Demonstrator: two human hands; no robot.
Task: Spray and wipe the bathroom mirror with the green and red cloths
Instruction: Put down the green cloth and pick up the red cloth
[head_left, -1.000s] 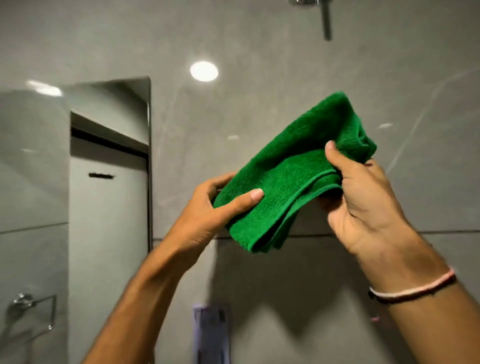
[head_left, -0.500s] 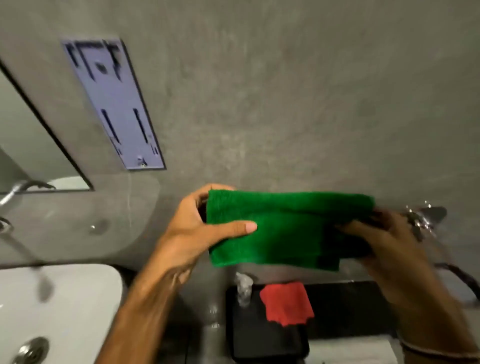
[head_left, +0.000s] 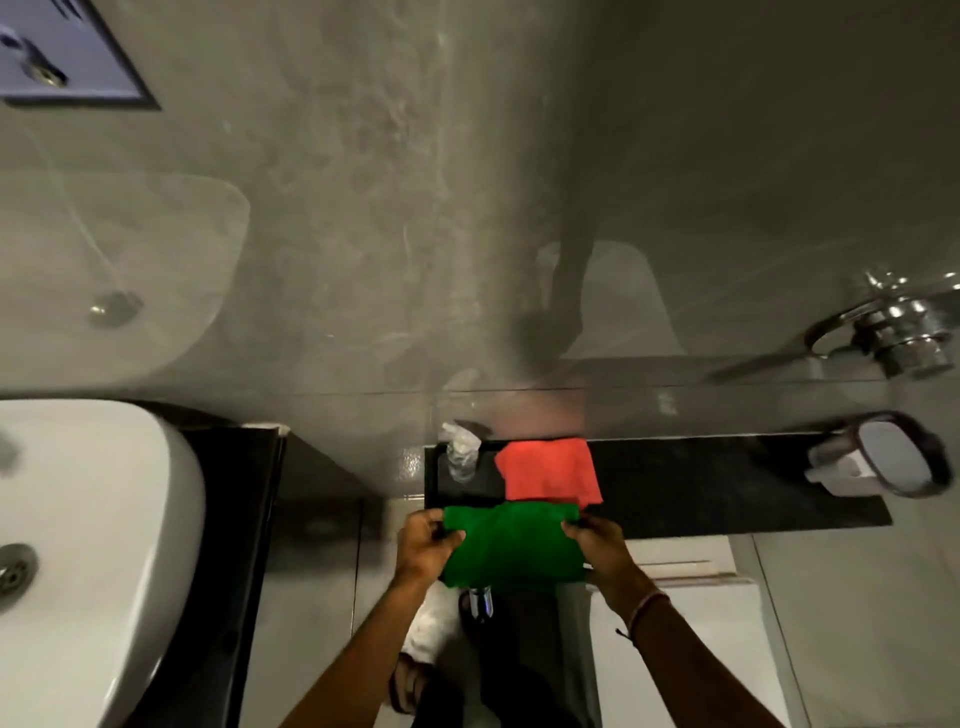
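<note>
Hands (head_left: 429, 540) (head_left: 597, 540) grip green cloth (head_left: 511, 545) edges beside red cloth (head_left: 548, 470).

Terry green cloth (head_left: 511, 545), glossy shelf (head_left: 727, 483)

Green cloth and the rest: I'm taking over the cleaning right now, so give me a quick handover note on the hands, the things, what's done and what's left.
Left hand: grip closed on the left edge of the folded green cloth.
Right hand: grip closed on its right edge.
The cloth is held at the front edge of the black shelf; whether it touches cannot be told.
Red cloth: folded, lying on the shelf just behind the green one.
Spray bottle: on the shelf's left end, beside the red cloth.
Done: green cloth folded.
Left: the mirror is out of view, so wiping progress cannot be judged.
</note>
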